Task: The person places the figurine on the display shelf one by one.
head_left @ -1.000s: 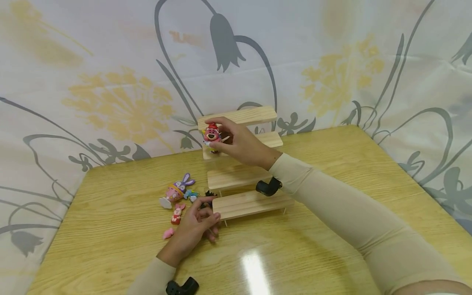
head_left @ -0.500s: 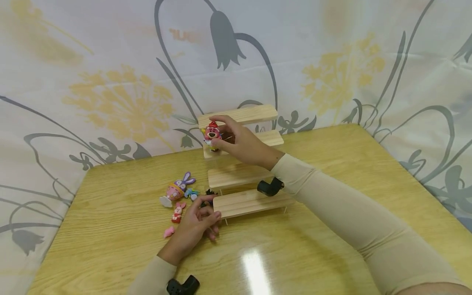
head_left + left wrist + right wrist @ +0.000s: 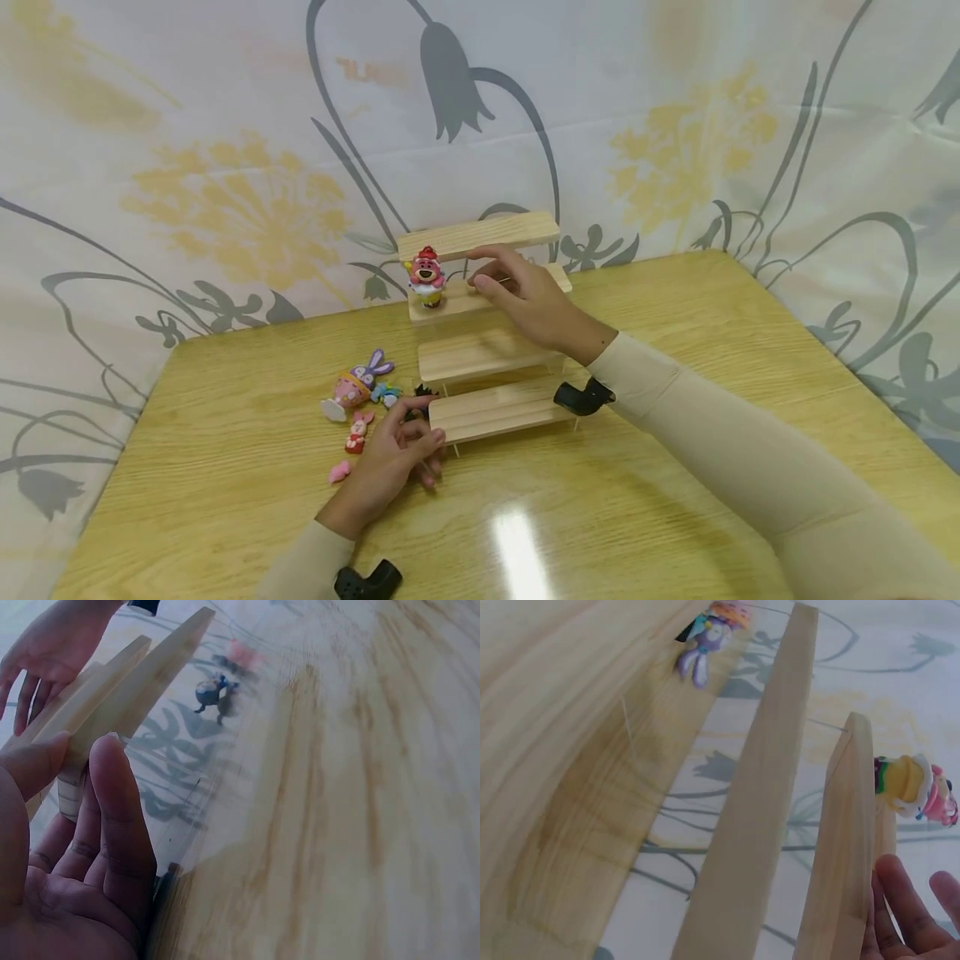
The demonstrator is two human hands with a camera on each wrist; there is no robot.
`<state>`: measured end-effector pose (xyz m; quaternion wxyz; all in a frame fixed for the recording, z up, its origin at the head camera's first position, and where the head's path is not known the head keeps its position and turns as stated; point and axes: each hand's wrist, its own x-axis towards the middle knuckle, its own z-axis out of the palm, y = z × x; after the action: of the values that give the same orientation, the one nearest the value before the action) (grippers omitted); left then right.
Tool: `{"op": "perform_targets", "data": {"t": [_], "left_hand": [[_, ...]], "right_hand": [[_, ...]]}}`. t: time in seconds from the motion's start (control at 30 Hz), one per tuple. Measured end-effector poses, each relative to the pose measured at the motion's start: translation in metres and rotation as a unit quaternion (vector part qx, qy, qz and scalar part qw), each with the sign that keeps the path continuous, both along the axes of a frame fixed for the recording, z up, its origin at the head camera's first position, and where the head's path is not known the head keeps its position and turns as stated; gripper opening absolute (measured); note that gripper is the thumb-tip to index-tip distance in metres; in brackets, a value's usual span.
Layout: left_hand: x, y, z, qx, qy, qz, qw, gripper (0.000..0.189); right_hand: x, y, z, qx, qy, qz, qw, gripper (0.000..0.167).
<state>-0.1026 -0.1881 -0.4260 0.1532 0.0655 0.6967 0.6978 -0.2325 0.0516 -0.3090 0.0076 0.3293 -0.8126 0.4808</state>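
Note:
A tiered wooden display stand has several step-like boards. On the left end of its second board from the top stands a pink bear figurine with a red top and a yellow base, upright. My right hand is just right of it, holding nothing, fingers loosely bent over the same board; the right wrist view shows the figurine beyond the fingertips. My left hand grips the left end of the lowest board, its thumb and fingers pinching the board end in the left wrist view.
Left of the stand lie a purple-eared rabbit figurine, a small blue figurine, a red-and-pink figurine and a pink piece. A black spiky-topped thing is partly hidden behind my left hand. A patterned cloth hangs behind the table.
My right hand has let go of the bear figurine and drawn back to the right. The figurine now stands by itself on the board. My left hand has kept its grip.

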Motion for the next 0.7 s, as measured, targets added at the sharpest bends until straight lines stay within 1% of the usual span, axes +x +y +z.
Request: {"op": "perform_targets", "data": {"t": [0.2,0.37,0.5,0.6,0.67,0.7], "left_hand": [[0.000,0.000,0.000,-0.003,0.003,-0.001,1.0000,0.061],[0.000,0.002,0.001,0.000,-0.003,0.000,1.0000,0.060],[0.000,0.003,0.001,0.000,-0.002,-0.003,1.0000,0.061],[0.001,0.003,0.001,0.000,0.000,-0.002,1.0000,0.060],[0.001,0.002,0.001,0.002,0.001,-0.003,1.0000,0.059],[0.001,0.002,0.000,0.003,0.002,-0.005,1.0000,0.058]], "right_hand": [[0.003,0.020,-0.008,-0.026,0.005,-0.009,0.9996,0.035],[0.012,0.037,-0.010,-0.030,0.013,-0.030,0.9990,0.034],[0.022,0.051,-0.015,-0.052,0.057,-0.054,0.9955,0.029],[0.027,0.059,-0.022,-0.081,0.096,-0.075,0.9892,0.024],[0.029,0.065,-0.028,-0.100,0.107,-0.093,0.9849,0.021],[0.030,0.069,-0.032,-0.109,0.105,-0.101,0.9832,0.020]]}}
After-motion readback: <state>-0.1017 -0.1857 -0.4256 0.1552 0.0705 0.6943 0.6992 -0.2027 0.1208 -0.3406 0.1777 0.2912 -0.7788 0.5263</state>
